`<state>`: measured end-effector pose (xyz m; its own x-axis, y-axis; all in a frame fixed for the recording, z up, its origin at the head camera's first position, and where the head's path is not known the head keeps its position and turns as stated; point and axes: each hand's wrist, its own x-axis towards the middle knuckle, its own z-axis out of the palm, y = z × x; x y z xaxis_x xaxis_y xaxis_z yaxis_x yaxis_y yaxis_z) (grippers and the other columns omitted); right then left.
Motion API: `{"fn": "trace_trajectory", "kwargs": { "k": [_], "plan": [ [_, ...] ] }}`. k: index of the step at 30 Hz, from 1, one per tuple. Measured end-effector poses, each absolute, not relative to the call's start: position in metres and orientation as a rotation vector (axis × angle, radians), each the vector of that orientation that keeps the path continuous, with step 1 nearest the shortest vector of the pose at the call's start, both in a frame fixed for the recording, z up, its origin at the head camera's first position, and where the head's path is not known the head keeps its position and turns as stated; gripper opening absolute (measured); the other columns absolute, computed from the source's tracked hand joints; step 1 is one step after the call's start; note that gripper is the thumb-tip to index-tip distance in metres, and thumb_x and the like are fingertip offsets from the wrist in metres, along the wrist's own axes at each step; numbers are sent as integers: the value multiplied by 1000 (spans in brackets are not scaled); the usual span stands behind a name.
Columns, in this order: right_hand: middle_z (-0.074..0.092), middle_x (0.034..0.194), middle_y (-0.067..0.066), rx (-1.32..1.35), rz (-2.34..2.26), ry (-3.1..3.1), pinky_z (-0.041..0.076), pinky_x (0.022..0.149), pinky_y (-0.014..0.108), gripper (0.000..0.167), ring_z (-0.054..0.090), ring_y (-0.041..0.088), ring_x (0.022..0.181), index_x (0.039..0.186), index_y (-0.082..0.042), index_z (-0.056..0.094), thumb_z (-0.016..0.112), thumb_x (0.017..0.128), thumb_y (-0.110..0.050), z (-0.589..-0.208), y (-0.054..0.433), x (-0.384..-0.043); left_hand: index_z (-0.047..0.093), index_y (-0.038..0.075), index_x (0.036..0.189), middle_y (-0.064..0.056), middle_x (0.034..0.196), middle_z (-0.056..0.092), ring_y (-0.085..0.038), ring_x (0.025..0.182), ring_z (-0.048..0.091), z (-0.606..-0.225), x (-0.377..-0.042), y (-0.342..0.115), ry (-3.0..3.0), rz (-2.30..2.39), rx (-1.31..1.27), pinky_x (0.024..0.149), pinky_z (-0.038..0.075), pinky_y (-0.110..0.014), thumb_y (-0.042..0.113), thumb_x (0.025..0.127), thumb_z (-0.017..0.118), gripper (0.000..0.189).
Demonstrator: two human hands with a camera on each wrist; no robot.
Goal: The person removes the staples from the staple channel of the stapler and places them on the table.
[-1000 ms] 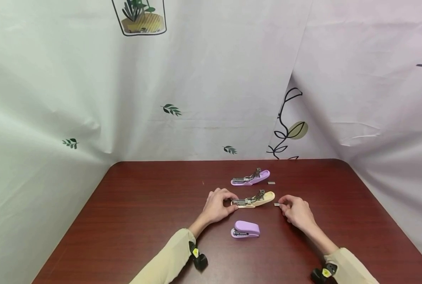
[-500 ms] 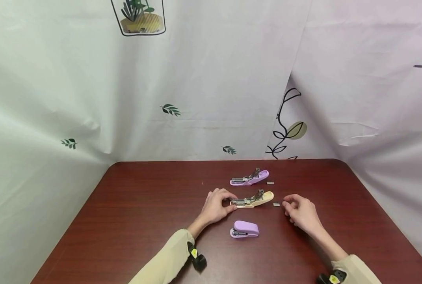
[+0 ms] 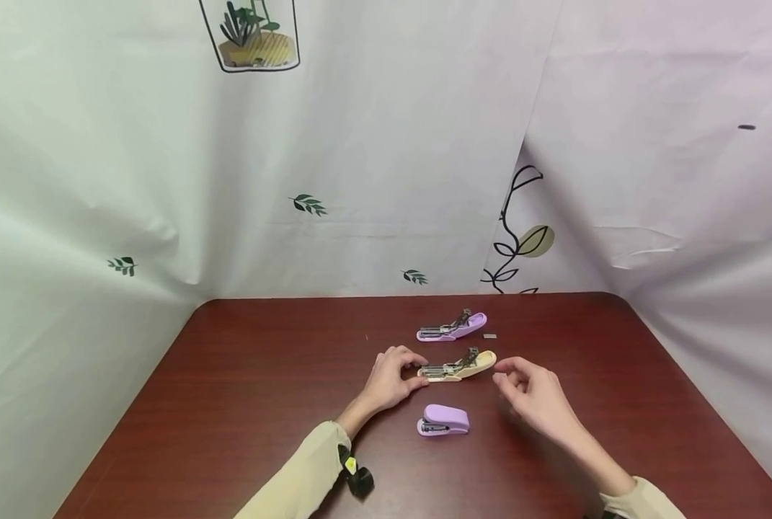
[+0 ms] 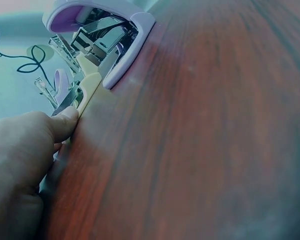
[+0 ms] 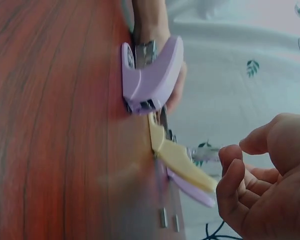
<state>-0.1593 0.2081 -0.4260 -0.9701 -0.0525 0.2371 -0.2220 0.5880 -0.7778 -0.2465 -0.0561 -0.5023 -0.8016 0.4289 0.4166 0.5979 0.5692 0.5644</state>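
Note:
A cream-yellow stapler [image 3: 468, 370] lies on the table, its top swung back and its metal magazine bared. My left hand [image 3: 388, 380] pinches its left end between thumb and forefinger; in the left wrist view the thumb [image 4: 65, 124] presses against its side. My right hand [image 3: 536, 395] hovers at the raised right end, fingers loosely bent and nothing between them. In the right wrist view a strip of staples [image 5: 163, 218] lies on the table past the yellow stapler; the right hand hides it from the head camera.
Behind the yellow stapler lies an opened purple stapler [image 3: 468, 329], with another staple strip [image 3: 489, 336] to its right. A closed purple stapler [image 3: 444, 419] stands nearer the front. A pale printed curtain [image 3: 360, 245] hangs along the table's [image 3: 262, 360] back edge.
My right hand let go of the staple strip on the table, drew back right, then came left to the yellow stapler's raised end. The left hand keeps its grip.

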Motion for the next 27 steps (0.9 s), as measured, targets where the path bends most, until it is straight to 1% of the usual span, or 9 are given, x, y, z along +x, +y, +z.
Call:
{"fn": "trace_trajectory", "kwargs": {
  "k": [4,7,10,13,15,17,21,24,27],
  "plan": [
    [56,63,-7,305,1322,-2597,41,44,27,13,51,8,46,101,-1,69,71,88,-2,-427,196,-156,76,13,103,4,93,65,-13,87,52,-504,-244,-59,-2558,-1070,-852,78,37,-35,23,79,85,28],
    [56,64,-11,419,1269,-2559,41,46,25,13,50,4,49,98,-3,69,72,86,1,-429,187,-154,74,9,107,1,96,65,-16,90,53,-504,-240,-63,-2509,-1143,-843,81,40,-36,22,80,82,30],
    [57,68,-14,558,1221,-2517,43,50,24,15,51,1,55,97,-4,70,73,84,2,-429,179,-152,72,5,110,-2,97,65,-19,92,55,-502,-232,-71,-2439,-1261,-830,81,44,-36,15,82,77,30],
    [61,75,-12,714,1180,-2481,47,54,25,19,54,1,62,100,-3,69,74,83,2,-429,174,-152,70,2,110,-5,97,65,-20,89,58,-498,-218,-79,-2389,-1383,-837,76,47,-34,6,81,72,29],
    [63,82,-8,806,1136,-2464,49,58,26,24,57,3,68,103,-3,68,76,81,3,-429,171,-151,69,1,110,-7,97,65,-22,88,60,-495,-207,-83,-2371,-1452,-864,74,48,-33,0,79,70,31],
    [64,90,-3,881,1070,-2451,50,61,27,28,59,6,73,104,-4,67,78,79,2,-430,169,-151,68,1,111,-8,98,65,-22,88,60,-493,-196,-85,-2375,-1471,-906,74,48,-32,-1,78,69,33],
    [61,102,0,975,916,-2449,50,73,33,34,60,13,87,107,-7,67,81,76,-2,-433,161,-149,67,3,113,-6,100,63,-20,90,57,-492,-178,-83,-2404,-1358,-1017,77,46,-30,5,74,75,41],
    [59,103,-3,1005,850,-2473,49,80,38,35,57,15,93,107,-9,67,81,76,-4,-435,154,-148,66,6,113,-2,99,62,-17,90,54,-492,-169,-78,-2435,-1237,-1063,80,44,-27,13,72,82,45],
    [58,103,-4,1020,853,-2519,48,82,40,36,56,15,94,107,-11,67,81,76,-2,-435,148,-146,67,10,111,3,96,62,-12,89,53,-493,-164,-72,-2469,-1175,-1060,80,42,-25,18,72,86,44]
  ]
}}
